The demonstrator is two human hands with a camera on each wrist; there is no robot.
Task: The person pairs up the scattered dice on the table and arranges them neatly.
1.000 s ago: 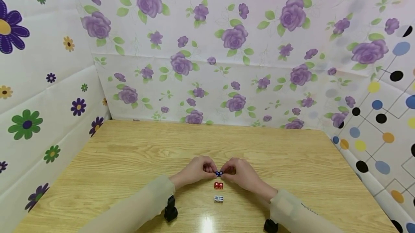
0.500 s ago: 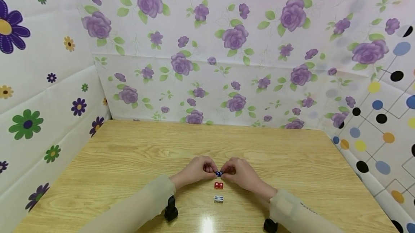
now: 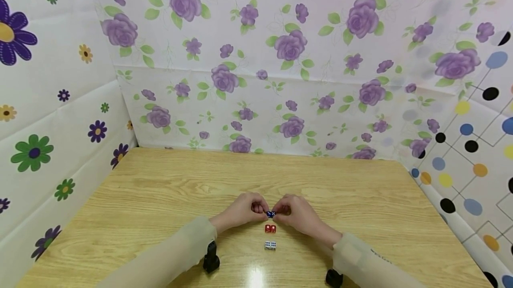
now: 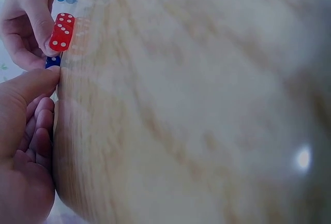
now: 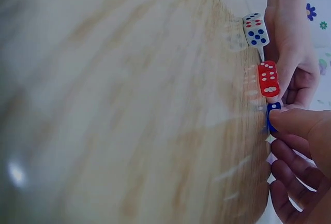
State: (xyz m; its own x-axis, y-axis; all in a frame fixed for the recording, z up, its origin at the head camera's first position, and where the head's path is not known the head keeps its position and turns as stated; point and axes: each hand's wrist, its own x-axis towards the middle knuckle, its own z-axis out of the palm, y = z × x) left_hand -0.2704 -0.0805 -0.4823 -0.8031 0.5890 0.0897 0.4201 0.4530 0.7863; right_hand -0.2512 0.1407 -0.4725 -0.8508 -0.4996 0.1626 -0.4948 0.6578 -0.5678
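Two small blue dice sit side by side between my fingertips on the table. My left hand (image 3: 245, 209) pinches the left blue die (image 3: 269, 213) with thumb and finger. From the other side my right hand (image 3: 300, 215) pinches the right blue die (image 3: 273, 214). In the right wrist view a blue die (image 5: 273, 115) shows partly behind the thumb. Just in front of them, a pair of red dice (image 3: 270, 229) lies together. Closer to me is a pair of white dice (image 3: 270, 245), also touching. Fingers hide the outer faces of the blue dice.
The wood-grain table (image 3: 180, 176) spreads around both hands. A purple-rose cloth (image 3: 256, 56) hangs along its back edge. Flowered cloth (image 3: 60, 123) stands at the left, dotted cloth (image 3: 473, 168) at the right. Black wrist-worn devices (image 3: 211, 259) hang below the sleeves.
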